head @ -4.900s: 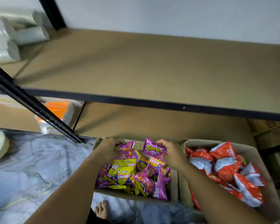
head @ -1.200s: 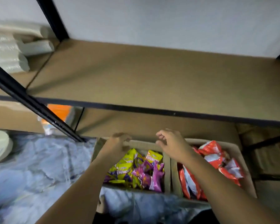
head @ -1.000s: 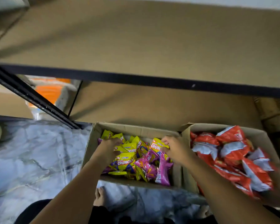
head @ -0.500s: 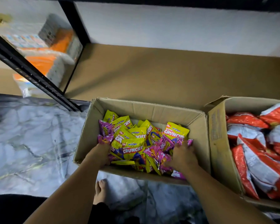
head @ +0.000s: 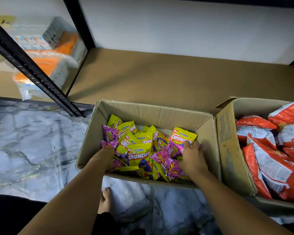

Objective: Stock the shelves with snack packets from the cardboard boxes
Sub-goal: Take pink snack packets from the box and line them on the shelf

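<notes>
Both hands buried in the packets [head: 139, 154], left hand [head: 104, 156] fingers hidden, grip unknowable, right hand [head: 193, 158] fingers curled into pink ones — loose packets beside them could spill on lifting.

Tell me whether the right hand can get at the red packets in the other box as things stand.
Probably yes: the right hand is in the left box, and the red packets lie uncovered in the open box alongside.

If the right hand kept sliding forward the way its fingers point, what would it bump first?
Most likely the yellow Crunchy packet just beyond the right hand, whose fingertips already reach its lower edge. Behind that packet stands the far wall of the box. Depth is hard to judge from this one view.
</notes>
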### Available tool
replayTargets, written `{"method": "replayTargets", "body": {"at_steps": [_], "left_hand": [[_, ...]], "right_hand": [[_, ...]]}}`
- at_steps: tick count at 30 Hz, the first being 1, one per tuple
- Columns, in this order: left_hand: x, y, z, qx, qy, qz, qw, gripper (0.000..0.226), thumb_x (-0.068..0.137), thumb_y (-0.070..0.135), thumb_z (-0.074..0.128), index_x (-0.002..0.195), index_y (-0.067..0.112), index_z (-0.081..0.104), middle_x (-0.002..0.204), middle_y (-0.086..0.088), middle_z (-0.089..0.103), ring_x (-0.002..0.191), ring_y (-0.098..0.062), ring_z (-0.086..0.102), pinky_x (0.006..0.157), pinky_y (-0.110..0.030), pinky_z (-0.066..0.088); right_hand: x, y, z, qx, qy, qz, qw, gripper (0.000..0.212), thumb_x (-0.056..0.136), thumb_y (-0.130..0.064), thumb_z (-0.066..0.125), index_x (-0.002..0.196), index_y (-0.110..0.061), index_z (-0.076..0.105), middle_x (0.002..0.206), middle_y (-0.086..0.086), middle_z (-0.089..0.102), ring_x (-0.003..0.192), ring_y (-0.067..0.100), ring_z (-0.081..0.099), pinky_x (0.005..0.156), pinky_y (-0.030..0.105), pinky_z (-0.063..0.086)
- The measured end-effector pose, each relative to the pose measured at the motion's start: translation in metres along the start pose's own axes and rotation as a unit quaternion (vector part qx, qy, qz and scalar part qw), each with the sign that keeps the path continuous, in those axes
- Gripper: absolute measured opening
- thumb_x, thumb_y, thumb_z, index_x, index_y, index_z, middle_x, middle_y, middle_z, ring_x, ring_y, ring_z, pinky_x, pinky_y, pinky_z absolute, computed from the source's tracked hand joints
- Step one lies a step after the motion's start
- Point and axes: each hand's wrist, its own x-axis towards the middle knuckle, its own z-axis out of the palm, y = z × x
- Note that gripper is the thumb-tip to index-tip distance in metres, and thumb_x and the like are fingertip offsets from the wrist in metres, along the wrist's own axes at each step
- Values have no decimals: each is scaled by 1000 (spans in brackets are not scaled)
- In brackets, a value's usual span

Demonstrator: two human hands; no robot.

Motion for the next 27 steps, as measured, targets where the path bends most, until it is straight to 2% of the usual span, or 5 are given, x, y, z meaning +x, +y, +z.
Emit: {"method": "replayTargets", "body": {"at_steps": [5,10,19,23,27], "left_hand": [[-6,-2,-23,52,9,8,999,40,86,17,66,124,10,59,130,-15,58,118,-27,58,98,-32,50],[-9,-8,-50,24,77,41,996,33,74,21,65,106,26,56,115,-5,64,105,-28,61,90,-37,50],[-55,35,-115,21,186,118,975,72,81,32,69,145,27,37,127,-5,46,123,-27,50,103,-35,34],[-114,45,-174,5,234,143,962,74,77,39,69,142,35,35,124,1,34,128,-22,39,98,-37,27],[-200,56,-257,-37,257,167,951,82,67,74,59,138,40,37,119,9,35,121,-14,40,91,-33,21]], "right_hand": [[10,1,-16,183,35,-44,982,47,84,-13,67,128,-17,51,122,13,54,108,32,57,83,34,46],[27,-1,-38,367,-10,-50,929,45,72,-26,86,111,-24,63,103,-9,64,87,0,56,63,16,40],[15,-11,-128,363,-48,-105,925,48,63,-35,92,102,-33,65,96,-18,63,86,-7,56,63,16,37],[-14,-18,-208,381,-42,-130,914,33,64,-35,92,85,-40,67,83,-20,71,81,-5,65,73,22,50],[-52,-35,-311,393,-49,-168,903,34,72,-31,88,101,-28,69,90,-11,73,83,0,67,76,23,52]]}}
